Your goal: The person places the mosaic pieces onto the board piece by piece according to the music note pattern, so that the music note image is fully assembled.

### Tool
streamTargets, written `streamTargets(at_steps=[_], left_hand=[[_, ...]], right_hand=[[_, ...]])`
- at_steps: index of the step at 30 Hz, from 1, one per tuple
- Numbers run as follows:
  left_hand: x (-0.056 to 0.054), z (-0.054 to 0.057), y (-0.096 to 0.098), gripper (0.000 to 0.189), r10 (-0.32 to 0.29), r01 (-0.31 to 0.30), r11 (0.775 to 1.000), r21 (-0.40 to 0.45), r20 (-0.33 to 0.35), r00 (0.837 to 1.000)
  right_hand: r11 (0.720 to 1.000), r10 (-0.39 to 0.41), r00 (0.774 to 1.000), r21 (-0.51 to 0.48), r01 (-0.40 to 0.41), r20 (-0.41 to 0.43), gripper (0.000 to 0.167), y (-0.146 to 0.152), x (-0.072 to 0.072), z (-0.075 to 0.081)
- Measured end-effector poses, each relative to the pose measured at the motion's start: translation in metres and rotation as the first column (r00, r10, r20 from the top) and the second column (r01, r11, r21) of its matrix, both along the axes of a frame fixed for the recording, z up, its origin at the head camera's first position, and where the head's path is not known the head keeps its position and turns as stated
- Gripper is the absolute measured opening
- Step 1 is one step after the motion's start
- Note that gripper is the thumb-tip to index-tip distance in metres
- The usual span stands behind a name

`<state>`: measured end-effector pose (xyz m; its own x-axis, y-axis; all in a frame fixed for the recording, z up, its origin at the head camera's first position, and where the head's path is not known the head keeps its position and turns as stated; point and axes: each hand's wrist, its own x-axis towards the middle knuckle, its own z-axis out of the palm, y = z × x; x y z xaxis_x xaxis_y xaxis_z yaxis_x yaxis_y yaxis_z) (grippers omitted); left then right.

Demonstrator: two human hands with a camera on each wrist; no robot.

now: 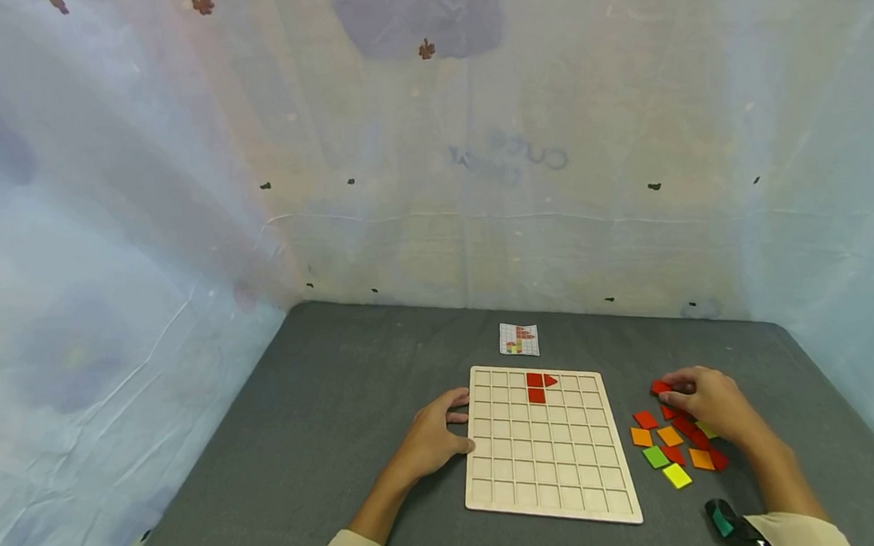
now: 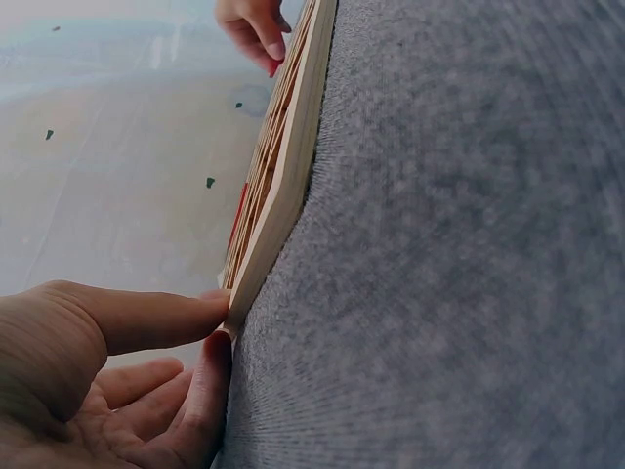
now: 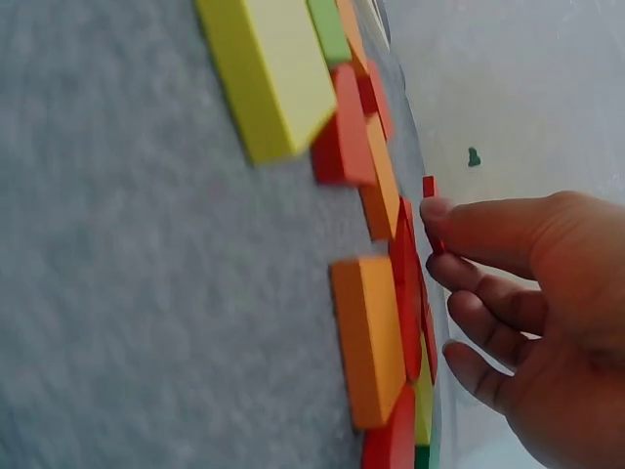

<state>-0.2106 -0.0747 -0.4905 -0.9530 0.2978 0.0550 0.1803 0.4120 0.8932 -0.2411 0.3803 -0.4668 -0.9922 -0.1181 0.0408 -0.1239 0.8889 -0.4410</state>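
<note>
A pale wooden grid board [image 1: 544, 458] lies flat in the head view, with two red squares and a red triangle [image 1: 550, 380] in its far cells. My left hand [image 1: 432, 436] rests against its left edge, fingertips and thumb touching the rim. In the left wrist view, the left hand's thumb [image 2: 161, 322] meets the board's wooden side [image 2: 283, 205]. Right of the board, my right hand [image 1: 716, 406] pinches a red tile [image 3: 430, 186] between thumb and finger, above the scattered tiles.
Red, orange, green and yellow tiles [image 1: 676, 476] lie loosely on the grey cloth [image 1: 354, 395], some overlapping. A small printed card [image 1: 519, 340] with a coloured grid pattern lies beyond the board. Pale sheeting [image 1: 405, 250] stands behind and at both sides.
</note>
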Motion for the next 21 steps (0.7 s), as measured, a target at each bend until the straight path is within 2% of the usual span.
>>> streamTargets(at_steps=[12, 21], left_hand=[[-0.001, -0.001, 0.000, 0.082, -0.008, 0.008, 1.000, 0.014, 0.005, 1.000], [0.000, 0.001, 0.000, 0.082, -0.004, 0.004, 1.000, 0.008, 0.005, 1.000]], right_hand=[[0.997, 0.067, 0.997, -0.041, -0.069, -0.031, 0.034, -0.032, 0.003, 0.004], [0.993, 0.105, 0.994, -0.057, -0.106, -0.013, 0.033, -0.054, 0.001, 0.011]])
